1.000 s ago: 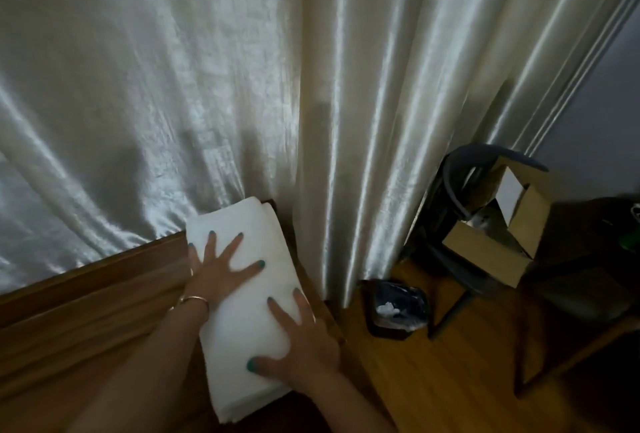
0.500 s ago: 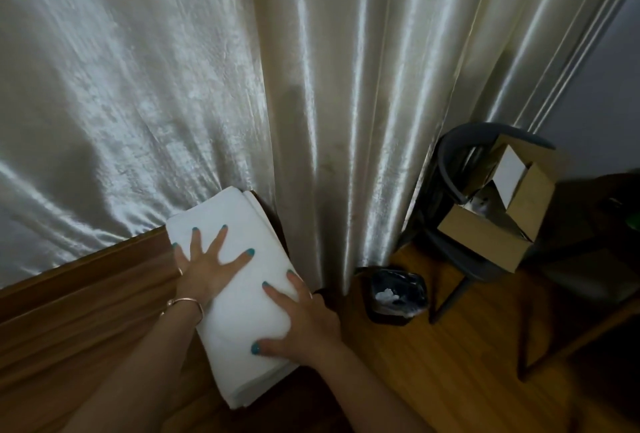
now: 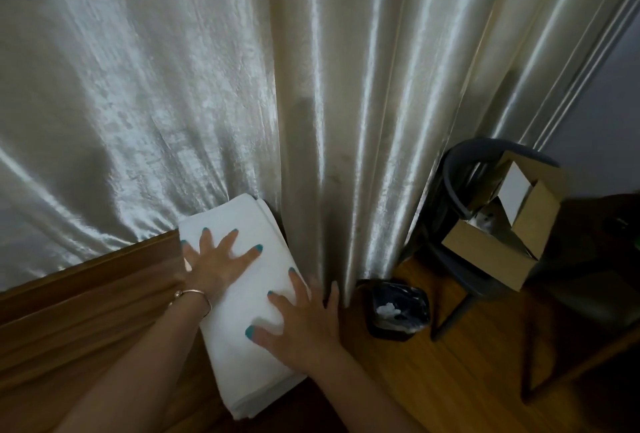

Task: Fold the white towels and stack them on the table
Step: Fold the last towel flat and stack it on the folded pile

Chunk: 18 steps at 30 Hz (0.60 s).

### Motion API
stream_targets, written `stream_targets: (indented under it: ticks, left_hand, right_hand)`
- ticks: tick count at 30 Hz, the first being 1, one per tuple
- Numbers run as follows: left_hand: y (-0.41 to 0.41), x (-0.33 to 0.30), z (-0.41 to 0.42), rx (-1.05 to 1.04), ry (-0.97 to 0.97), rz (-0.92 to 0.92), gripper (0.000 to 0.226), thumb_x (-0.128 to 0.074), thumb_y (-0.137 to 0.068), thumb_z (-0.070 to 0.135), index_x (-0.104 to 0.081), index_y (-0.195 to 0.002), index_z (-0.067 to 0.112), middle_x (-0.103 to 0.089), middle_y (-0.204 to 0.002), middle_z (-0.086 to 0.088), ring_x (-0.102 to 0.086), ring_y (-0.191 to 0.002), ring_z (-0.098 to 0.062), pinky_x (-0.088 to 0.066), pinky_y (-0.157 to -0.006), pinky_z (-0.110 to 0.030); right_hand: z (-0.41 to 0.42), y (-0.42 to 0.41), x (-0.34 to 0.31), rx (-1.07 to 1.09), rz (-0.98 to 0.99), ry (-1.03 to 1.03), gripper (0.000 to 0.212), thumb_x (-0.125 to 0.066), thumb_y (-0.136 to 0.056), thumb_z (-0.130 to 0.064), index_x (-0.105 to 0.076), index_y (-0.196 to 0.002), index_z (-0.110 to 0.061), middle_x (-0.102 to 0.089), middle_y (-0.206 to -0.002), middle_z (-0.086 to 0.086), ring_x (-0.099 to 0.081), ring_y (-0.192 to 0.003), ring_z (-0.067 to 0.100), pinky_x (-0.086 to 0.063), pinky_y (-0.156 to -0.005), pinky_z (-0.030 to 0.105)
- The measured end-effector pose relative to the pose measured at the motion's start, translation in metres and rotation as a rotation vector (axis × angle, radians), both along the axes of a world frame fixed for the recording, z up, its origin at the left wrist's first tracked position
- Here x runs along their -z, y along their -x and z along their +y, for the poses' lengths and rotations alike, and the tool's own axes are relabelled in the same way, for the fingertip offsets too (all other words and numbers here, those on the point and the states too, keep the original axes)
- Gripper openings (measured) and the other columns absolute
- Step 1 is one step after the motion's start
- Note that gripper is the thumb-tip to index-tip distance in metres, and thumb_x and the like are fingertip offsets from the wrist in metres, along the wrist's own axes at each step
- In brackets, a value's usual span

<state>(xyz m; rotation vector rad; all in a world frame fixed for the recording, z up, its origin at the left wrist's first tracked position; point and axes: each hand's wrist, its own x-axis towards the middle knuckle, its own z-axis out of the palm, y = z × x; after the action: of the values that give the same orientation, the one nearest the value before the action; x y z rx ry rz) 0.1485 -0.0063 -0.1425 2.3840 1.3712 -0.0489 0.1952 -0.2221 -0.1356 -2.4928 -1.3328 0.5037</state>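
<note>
Fingers (image 3: 257,250) flat on towel stack (image 3: 242,297)

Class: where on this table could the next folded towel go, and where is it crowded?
Free: bare wooden table left of the towel stack, bounded by the curtain. Crowded: the stack, with left hand and right hand flat on it.

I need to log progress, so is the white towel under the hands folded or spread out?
Folded. The white towel is a compact rectangle with layered edges showing at its near end, and both the left hand and right hand press flat on it.
</note>
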Motion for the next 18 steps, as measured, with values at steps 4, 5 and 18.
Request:
stream_targets:
  ticks: [4, 5, 18]
  left_hand:
    - [-0.019, -0.012, 0.001, 0.119, -0.182, 0.044, 0.088, -0.012, -0.066, 0.094, -0.004, -0.145, 0.055, 0.014, -0.162, -0.003, 0.024, -0.144, -0.031, 0.013, -0.107, -0.066]
    - [-0.021, -0.010, 0.001, 0.161, -0.176, 0.076, 0.086, -0.013, -0.070, 0.092, -0.002, -0.146, 0.053, 0.014, -0.161, -0.006, 0.022, -0.145, -0.032, 0.011, -0.110, -0.065]
    - [-0.018, 0.022, 0.009, 0.165, -0.295, -0.046, 0.053, -0.005, -0.093, 0.061, 0.002, -0.145, 0.054, -0.005, -0.162, -0.009, 0.003, -0.149, -0.026, 0.007, -0.116, -0.056]
  right_hand:
    - [0.019, 0.009, 0.009, -0.088, -0.030, -0.079, 0.081, -0.020, -0.080, -0.080, 0.007, -0.146, -0.043, 0.021, -0.158, -0.010, 0.026, -0.144, 0.017, 0.025, -0.108, 0.046]
    - [0.020, 0.010, 0.014, -0.100, -0.032, -0.062, 0.081, -0.020, -0.081, -0.079, 0.010, -0.146, -0.042, 0.020, -0.159, -0.008, 0.024, -0.145, 0.017, 0.025, -0.108, 0.044]
    - [0.059, -0.022, -0.001, -0.115, -0.090, -0.115, 0.063, -0.033, -0.098, -0.047, -0.012, -0.152, -0.021, -0.009, -0.161, 0.001, -0.005, -0.148, 0.024, -0.013, -0.119, 0.045]
